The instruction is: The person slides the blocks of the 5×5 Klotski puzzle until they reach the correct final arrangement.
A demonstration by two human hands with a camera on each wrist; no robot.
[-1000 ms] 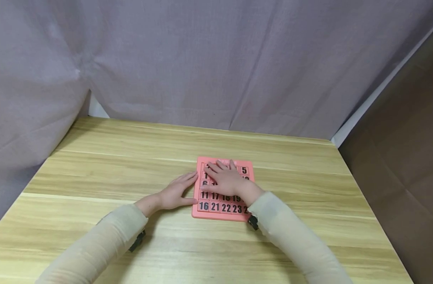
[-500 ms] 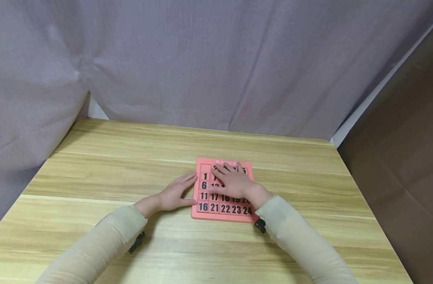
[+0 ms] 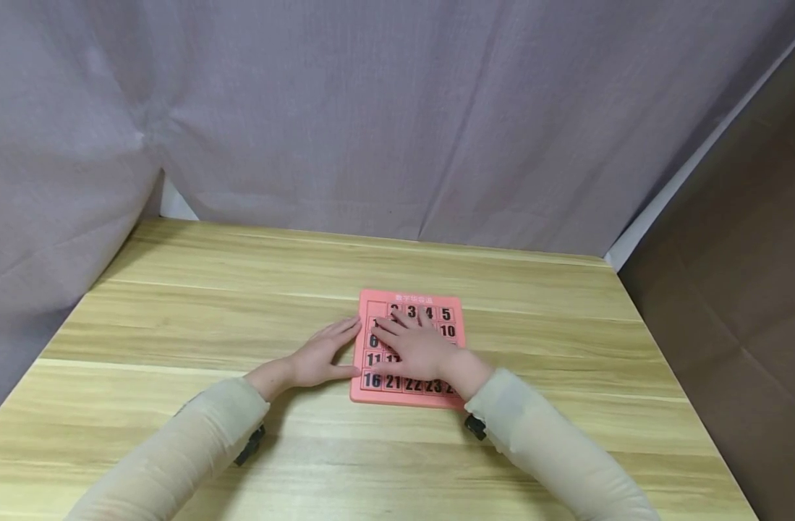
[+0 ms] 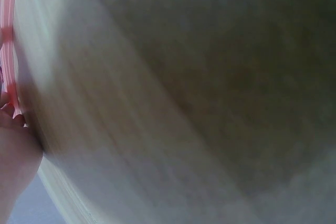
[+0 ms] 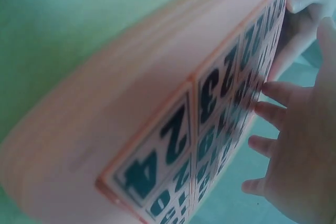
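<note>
Head view: pink number puzzle (image 3: 451,351) lies flat at surface (image 3: 176,318) centre. Right hand (image 3: 415,346) rests flat-fingered on tiles; left hand (image 3: 320,354) braces its 9 o'clock edge, fingers straight. Board seems stiff, light, likely slippery; hold by the rim.

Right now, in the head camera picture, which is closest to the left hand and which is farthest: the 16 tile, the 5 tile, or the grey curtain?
From the left hand:
1. The 16 tile, at the pink puzzle board's near left corner, just right of the thumb.
2. The 5 tile, at the board's far right corner.
3. The grey curtain, behind the table's far edge.
</note>
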